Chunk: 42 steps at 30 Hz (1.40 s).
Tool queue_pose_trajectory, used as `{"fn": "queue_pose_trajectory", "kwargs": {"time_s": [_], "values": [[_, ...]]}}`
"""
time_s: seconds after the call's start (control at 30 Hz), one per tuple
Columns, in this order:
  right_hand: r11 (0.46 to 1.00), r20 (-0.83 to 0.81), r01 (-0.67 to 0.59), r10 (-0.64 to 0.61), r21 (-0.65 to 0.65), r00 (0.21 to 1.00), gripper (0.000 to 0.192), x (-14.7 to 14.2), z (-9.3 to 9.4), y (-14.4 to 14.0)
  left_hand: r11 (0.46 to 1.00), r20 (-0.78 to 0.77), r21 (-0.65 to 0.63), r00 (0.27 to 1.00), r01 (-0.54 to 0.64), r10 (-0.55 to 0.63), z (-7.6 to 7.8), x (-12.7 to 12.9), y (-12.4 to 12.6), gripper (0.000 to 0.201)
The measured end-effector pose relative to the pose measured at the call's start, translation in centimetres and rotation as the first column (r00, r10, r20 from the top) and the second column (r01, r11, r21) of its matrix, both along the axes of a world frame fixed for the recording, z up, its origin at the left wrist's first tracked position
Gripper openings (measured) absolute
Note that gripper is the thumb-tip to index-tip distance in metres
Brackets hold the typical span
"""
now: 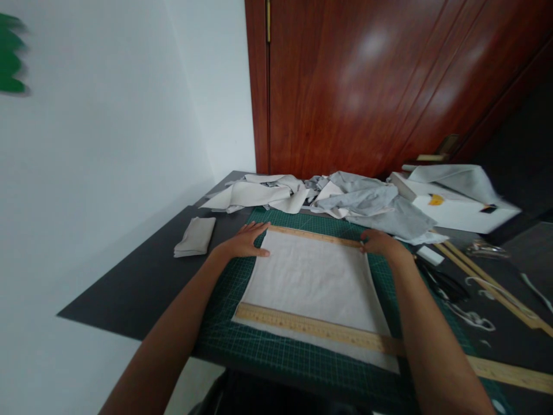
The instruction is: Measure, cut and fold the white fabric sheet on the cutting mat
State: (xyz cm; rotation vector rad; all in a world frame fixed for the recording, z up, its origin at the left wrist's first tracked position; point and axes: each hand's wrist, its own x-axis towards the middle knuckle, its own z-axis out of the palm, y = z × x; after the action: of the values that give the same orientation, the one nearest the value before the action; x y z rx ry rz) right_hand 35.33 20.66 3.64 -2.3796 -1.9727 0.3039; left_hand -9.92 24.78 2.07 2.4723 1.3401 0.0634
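Observation:
A white piece of fabric (311, 276) lies flat on a green cutting mat (276, 353). Across its far edge runs a wooden ruler (315, 234), and a longer wooden ruler (315, 325) crosses its near edge, passing under my right forearm. My left hand (245, 241) rests at the fabric's far left corner, thumb and fingers spread, by the far ruler's left end. At that ruler's right end is my right hand (380, 242), its fingers closed in a pinch; what they hold is too small to make out.
Grey and white fabric scraps (272, 193) are heaped along the back, beside a white box (462, 207). A folded cloth (195, 236) sits on the dark table (142, 288) at left. Dark-handled scissors (444, 285), wooden strips (488, 282) and white cord (475, 320) lie at right.

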Motion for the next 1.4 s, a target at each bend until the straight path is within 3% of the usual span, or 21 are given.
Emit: {"fn": "queue_pose_trajectory", "kwargs": {"time_s": [0.2,0.33,0.47,0.57,0.73,0.83,0.93,1.13,1.27,1.4], "values": [[0.998,-0.014,-0.058,0.059,0.04,0.998,0.061,-2.8,2.6,-0.9,1.0,-0.048,-0.012,0.999,0.01,-0.01,0.1,0.0,0.0,0.11],[0.98,-0.067,-0.197,0.198,0.019,0.978,0.052,-7.1,4.3,-2.1,1.0,-0.03,-0.017,0.999,0.016,-0.017,0.0,-0.1,0.0,0.11],[0.923,-0.133,-0.383,0.381,0.009,0.915,0.042,-12.1,5.8,-4.7,1.0,0.003,-0.018,1.0,0.0,0.0,-0.1,-0.2,-0.1,0.122],[0.84,-0.161,-0.541,0.528,-0.048,0.834,0.035,-16.1,6.5,-7.7,0.999,0.011,-0.032,0.999,-0.03,0.03,-0.1,-0.1,-0.2,0.132],[0.692,0.016,-0.721,0.721,-0.006,0.692,0.024,-22.3,5.4,-12.3,0.997,0.012,-0.057,0.999,-0.045,0.045,0.1,0.2,-0.4,0.141],[0.653,0.061,-0.755,0.752,0.057,0.656,0.023,-24.3,3.2,-14.4,0.997,0.023,-0.072,0.999,-0.035,0.036,0.2,0.3,-0.6,0.14],[0.688,0.002,-0.688,0.707,0.229,0.708,0.031,-24.0,0.3,-16.6,0.997,0.039,-0.065,0.999,-0.03,0.033,0.2,0.4,-0.5,0.139],[0.794,-0.11,-0.382,0.484,0.473,0.868,0.028,-20.1,-4.3,-21.9,0.996,0.06,-0.086,0.998,-0.01,0.015,-0.3,0.8,0.1,0.142],[0.816,-0.187,-0.266,0.409,0.513,0.893,0.025,-19.0,-4.8,-22.9,0.993,0.028,-0.106,0.999,-0.04,0.043,0.2,1.2,-0.1,0.143],[0.844,-0.128,-0.3,0.391,0.446,0.911,0.026,-19.5,-4.1,-22.2,0.999,0.011,-0.02,0.999,-0.049,0.049,1.4,2.3,-2.1,0.126]]}}
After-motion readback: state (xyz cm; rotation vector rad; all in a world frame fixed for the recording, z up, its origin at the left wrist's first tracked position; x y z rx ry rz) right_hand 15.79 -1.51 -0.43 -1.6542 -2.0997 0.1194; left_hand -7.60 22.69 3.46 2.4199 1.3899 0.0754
